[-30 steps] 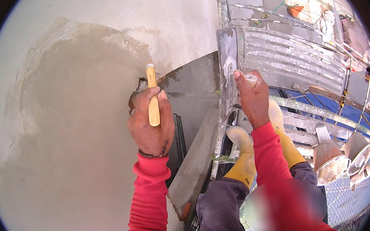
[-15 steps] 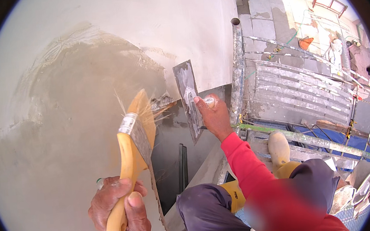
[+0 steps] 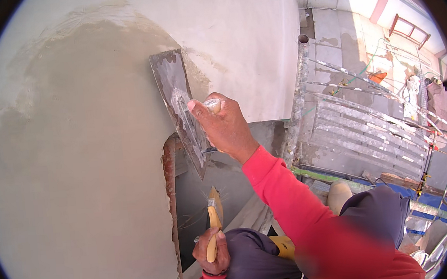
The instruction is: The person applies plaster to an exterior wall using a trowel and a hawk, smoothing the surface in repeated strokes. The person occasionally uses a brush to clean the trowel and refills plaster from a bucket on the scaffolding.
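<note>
My right hand [image 3: 225, 126] grips the handle of a plastering trowel [image 3: 170, 91], whose long grey blade lies against the plastered wall [image 3: 77, 168] by the broken edge of the patch. Plaster smears the blade. Lower down, my left hand [image 3: 212, 251] is closed around the wooden handle of a wide paintbrush [image 3: 215, 209]. Its bristles point up and away, some of them splayed, in front of the dark recess under the wall edge. A darker, damp-looking patch of plaster spreads left of the trowel, with pale smooth wall to the right.
A vertical scaffold pipe [image 3: 303, 74] stands right of the wall, beside a slatted, paint-spattered platform [image 3: 371, 132]. A green-marked rail [image 3: 333, 176] crosses near my boot [image 3: 339, 196]. An orange object [image 3: 377, 77] and a brown frame [image 3: 408, 32] lie beyond.
My right hand has moved the trowel left onto the patch edge. My left hand has drawn the paintbrush down and right, away from the wall face. The view has shifted slightly.
</note>
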A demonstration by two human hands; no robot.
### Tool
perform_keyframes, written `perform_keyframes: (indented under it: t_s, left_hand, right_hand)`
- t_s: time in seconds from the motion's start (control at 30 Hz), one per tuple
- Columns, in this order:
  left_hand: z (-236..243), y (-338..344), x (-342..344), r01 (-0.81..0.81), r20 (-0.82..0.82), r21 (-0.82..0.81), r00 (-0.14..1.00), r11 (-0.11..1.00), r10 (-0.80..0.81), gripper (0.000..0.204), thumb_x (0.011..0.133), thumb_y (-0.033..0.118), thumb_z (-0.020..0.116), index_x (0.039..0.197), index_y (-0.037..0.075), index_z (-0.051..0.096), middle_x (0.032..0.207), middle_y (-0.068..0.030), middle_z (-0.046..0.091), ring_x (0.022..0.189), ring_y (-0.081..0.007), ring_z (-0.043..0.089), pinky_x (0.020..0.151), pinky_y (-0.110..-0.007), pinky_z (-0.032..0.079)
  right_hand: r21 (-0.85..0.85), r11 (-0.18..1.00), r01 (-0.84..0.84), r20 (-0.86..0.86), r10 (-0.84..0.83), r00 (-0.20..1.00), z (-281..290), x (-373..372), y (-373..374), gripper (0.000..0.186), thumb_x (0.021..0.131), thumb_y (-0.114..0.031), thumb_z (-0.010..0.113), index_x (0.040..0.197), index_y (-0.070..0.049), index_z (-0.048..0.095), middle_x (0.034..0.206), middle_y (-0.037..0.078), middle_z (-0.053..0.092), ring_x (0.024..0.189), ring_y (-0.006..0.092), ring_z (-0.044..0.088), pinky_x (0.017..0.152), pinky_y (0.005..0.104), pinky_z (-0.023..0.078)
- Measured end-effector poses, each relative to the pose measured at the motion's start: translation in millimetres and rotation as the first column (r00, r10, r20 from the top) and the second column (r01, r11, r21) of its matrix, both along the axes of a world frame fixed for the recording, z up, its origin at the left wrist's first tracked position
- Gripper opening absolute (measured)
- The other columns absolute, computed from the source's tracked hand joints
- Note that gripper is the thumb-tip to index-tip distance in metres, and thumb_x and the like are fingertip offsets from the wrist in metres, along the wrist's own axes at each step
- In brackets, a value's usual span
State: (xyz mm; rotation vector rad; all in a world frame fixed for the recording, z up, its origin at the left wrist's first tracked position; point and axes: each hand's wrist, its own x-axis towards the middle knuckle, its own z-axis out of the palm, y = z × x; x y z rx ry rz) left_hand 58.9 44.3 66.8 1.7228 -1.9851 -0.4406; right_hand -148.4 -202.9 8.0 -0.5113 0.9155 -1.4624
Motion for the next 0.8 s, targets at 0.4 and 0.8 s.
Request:
perform_keyframes:
  t_s: [0.4, 0.8]
  left_hand:
    - [-21.9, -37.7, -24.7, -0.026, -0.080, 0.152, 0.996, 0.988, 0.039, 0.018, 0.100, 0.006, 0.077, 0.115, -0.002, 0.072, 0.082, -0.0146, 0.073, 0.069, -0.0185, 0.069, 0.067, -0.030, 0.054]
    - [-31.9, -48.1, -24.0, -0.052, -0.046, 0.244, 0.997, 0.968, 0.065, 0.018, 0.097, 0.005, 0.078, 0.114, 0.002, 0.073, 0.084, -0.0165, 0.075, 0.073, -0.0255, 0.076, 0.073, -0.033, 0.058]
  right_hand:
    - [-0.299, 0.947, 0.116, -0.252, -0.196, 0.948, 28.0, 4.9, 33.9, 0.036, 0.100, -0.031, 0.080, 0.091, -0.001, 0.061, 0.061, 0.006, 0.059, 0.061, 0.0132, 0.057, 0.055, 0.0334, 0.046]
    - [-0.325, 0.946, 0.017, -0.345, -0.135, 0.929, -1.3, 20.2, 37.3, 0.042, 0.098, -0.040, 0.079, 0.098, 0.000, 0.063, 0.057, 0.015, 0.060, 0.054, 0.0327, 0.064, 0.055, 0.0432, 0.050]
